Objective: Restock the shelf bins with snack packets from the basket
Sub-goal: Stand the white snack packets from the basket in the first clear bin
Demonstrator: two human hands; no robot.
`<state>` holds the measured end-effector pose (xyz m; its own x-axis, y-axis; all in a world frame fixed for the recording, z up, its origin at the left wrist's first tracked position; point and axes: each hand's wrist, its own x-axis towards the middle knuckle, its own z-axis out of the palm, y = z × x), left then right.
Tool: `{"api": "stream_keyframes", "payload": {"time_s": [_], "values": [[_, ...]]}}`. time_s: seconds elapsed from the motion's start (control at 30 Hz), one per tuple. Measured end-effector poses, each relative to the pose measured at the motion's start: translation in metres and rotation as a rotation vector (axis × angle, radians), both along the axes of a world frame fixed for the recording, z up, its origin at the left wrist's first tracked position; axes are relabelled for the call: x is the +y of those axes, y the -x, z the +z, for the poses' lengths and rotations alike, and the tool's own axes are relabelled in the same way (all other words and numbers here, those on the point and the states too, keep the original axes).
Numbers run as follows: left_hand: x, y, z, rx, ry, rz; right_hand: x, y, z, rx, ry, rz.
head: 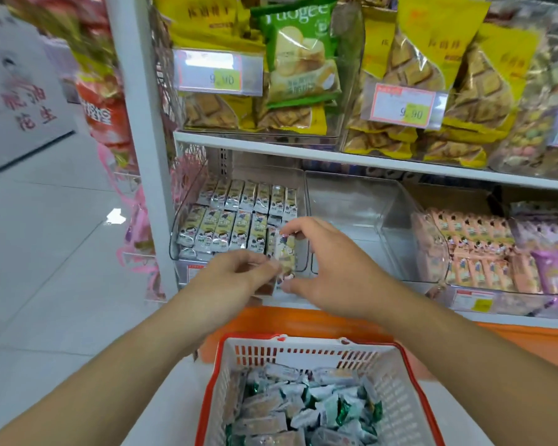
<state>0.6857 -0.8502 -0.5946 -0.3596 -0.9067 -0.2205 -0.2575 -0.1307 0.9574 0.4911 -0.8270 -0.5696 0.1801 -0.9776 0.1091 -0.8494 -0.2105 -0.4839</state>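
Observation:
A white basket with a red rim (409, 375) stands below me, holding several pale snack packets (303, 410). On the lower shelf a clear bin (174, 239) at the left is packed with rows of small yellow-and-white packets (232, 226). In front of its right end, my right hand (332, 268) pinches a matching packet (285, 252) upright between thumb and fingers. My left hand (236, 275) pinches the same packet's lower left side, with another packet partly hidden under its fingers.
An empty clear bin (351, 204) sits right of the filled one, then a bin of pink and purple packets (484, 252). Large yellow and green snack bags (303, 59) fill the upper shelf. A white shelf post (142, 156) stands left; tiled floor lies beyond.

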Motion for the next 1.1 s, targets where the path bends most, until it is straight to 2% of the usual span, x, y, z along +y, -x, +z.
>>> {"api": "stream_keyframes", "payload": {"time_s": [0.1,0.2,0.27,0.33,0.63,0.8,0.9,1.0,1.1], "values": [[-0.012,-0.011,-0.003,-0.252,0.267,0.046,-0.033,0.007,0.000,0.028,0.009,-0.054],[-0.024,-0.026,-0.013,-0.600,0.545,-0.025,-0.065,0.010,-0.005,0.185,-0.028,-0.058],[-0.029,-0.033,-0.020,-0.746,0.601,-0.050,-0.083,0.010,-0.011,0.279,-0.063,-0.049],[-0.031,-0.037,-0.025,-0.809,0.610,-0.065,-0.096,0.008,-0.020,0.339,-0.099,-0.030],[-0.037,-0.034,-0.032,-0.856,0.642,-0.077,-0.106,0.010,-0.040,0.440,-0.071,0.023],[-0.025,-0.036,-0.027,-0.772,0.720,-0.104,-0.084,0.014,-0.035,0.291,-0.038,0.019],[-0.010,-0.033,-0.026,-0.720,0.806,-0.165,-0.060,0.020,-0.032,0.138,0.106,0.029],[0.006,-0.028,-0.036,-0.690,0.777,-0.273,-0.028,0.024,-0.031,0.060,0.241,0.019],[0.016,-0.022,-0.059,-0.751,0.700,-0.438,0.003,0.024,-0.041,0.049,0.215,0.041]]}}
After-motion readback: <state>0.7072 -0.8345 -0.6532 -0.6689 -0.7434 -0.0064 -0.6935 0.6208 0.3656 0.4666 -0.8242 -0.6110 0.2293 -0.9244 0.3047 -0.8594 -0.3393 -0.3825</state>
